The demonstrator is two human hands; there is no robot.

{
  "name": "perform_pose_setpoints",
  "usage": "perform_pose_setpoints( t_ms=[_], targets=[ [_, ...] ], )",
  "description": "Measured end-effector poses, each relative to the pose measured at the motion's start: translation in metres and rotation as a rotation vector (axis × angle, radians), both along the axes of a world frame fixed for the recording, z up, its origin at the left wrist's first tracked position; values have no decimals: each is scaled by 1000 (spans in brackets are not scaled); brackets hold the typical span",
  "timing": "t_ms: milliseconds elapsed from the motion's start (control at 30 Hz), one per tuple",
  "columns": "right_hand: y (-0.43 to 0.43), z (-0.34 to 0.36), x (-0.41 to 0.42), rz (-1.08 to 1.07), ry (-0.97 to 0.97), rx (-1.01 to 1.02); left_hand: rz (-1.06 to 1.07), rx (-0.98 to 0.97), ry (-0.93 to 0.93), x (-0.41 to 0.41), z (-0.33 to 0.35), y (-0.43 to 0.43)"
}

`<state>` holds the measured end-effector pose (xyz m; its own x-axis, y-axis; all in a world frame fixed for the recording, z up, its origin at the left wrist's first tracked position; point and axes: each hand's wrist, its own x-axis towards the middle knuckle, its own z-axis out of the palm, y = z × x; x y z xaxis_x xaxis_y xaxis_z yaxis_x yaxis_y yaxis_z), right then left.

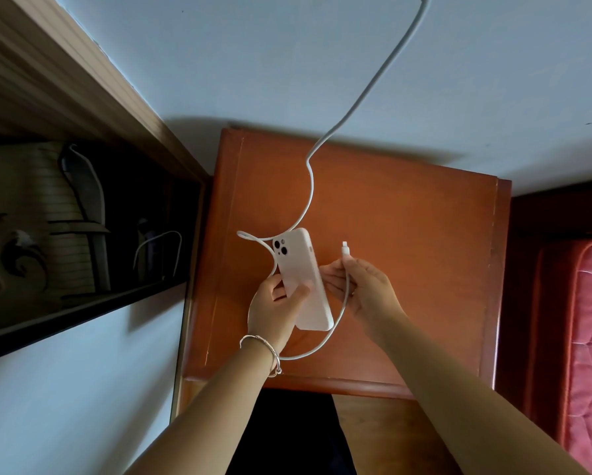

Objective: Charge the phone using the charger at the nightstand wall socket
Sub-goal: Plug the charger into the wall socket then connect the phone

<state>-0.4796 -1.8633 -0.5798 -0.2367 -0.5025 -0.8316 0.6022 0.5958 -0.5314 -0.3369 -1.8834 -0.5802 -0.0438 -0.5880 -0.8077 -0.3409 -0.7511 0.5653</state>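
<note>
A white phone (299, 269) in a pale case is held above the nightstand (407, 241), back side up with its camera lenses toward the wall. My left hand (275, 306) grips its lower half, thumb across the back. My right hand (363, 286) pinches the white charging cable (377, 77) just behind its plug (345, 250), which points toward the wall, apart from the phone. The cable runs up the wall out of view at the top, loops under the phone and curves below my left wrist. The socket is not visible.
The orange-brown nightstand top carries nothing else. A dark wooden shelf unit (58, 217) with carved objects and a thin wire stands to the left. A bed with a pink quilted mattress (589, 337) borders the right side. A pale wall (253, 63) lies behind.
</note>
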Motion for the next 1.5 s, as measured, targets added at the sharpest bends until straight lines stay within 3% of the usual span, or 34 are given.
perform_pose_setpoints(
  t_ms=[233,367,533,667,767,1000,1133,1333,1500],
  targets=[
    [-2,10,19,70,-75,-27,282,111,249,11,5,5],
    [8,9,26,92,-79,8,334,105,296,15,6,7],
    [18,6,32,128,-110,17,255,61,267,17,8,6],
    [20,10,35,181,-127,14,102,-1,102,18,11,3],
    [17,18,35,159,-165,-21,106,-4,29,19,15,2],
    [15,35,10,51,104,-46,286,-33,270,29,43,-18],
    [20,45,4,166,205,-40,349,-95,424,33,61,-37],
    [27,52,24,425,157,-112,394,-137,473,33,60,-48],
    [29,52,31,448,131,-162,366,-112,498,32,53,-45]
  ],
)
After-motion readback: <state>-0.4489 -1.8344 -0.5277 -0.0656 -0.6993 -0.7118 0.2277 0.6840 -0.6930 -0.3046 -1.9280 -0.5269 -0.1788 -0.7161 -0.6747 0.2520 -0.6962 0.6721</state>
